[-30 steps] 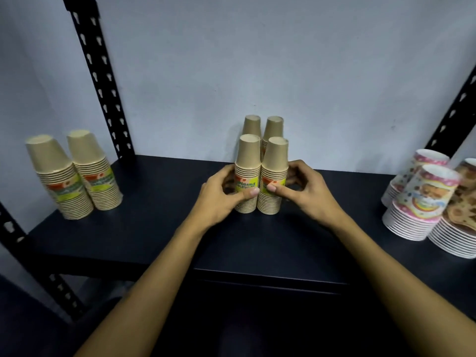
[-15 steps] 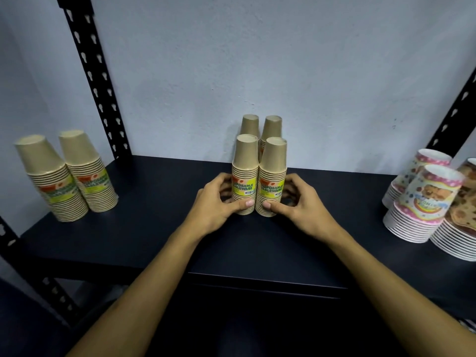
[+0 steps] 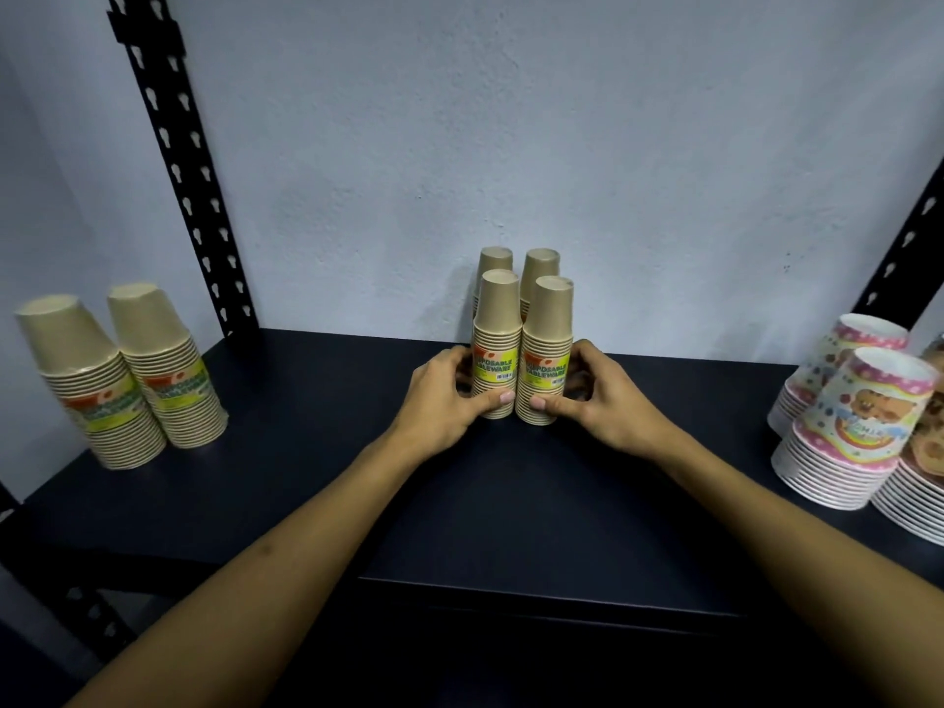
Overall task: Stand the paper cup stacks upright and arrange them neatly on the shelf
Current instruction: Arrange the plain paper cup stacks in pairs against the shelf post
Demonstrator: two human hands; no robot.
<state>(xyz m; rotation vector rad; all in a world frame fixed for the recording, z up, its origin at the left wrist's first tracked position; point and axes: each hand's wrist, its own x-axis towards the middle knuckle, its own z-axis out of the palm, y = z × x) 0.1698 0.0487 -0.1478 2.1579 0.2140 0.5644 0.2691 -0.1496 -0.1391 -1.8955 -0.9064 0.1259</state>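
Two brown paper cup stacks stand upright, mouths down, side by side at the middle of the black shelf (image 3: 316,482). My left hand (image 3: 444,396) is wrapped round the base of the front left stack (image 3: 496,344). My right hand (image 3: 595,393) holds the base of the front right stack (image 3: 546,350). Each thumb presses on the front of its stack, near the yellow label. Directly behind them, two more brown stacks (image 3: 540,268) stand upright against the wall, mostly hidden.
Two more upright brown cup stacks (image 3: 153,370) sit at the shelf's left end. At the right end are stacks of patterned pink-and-white cups (image 3: 858,426) and plates. Black perforated uprights (image 3: 179,161) flank the shelf, with a pale wall behind.
Both hands have pushed the two front stacks a little back toward the wall and slid down to grip their bases. The view has shifted slightly.
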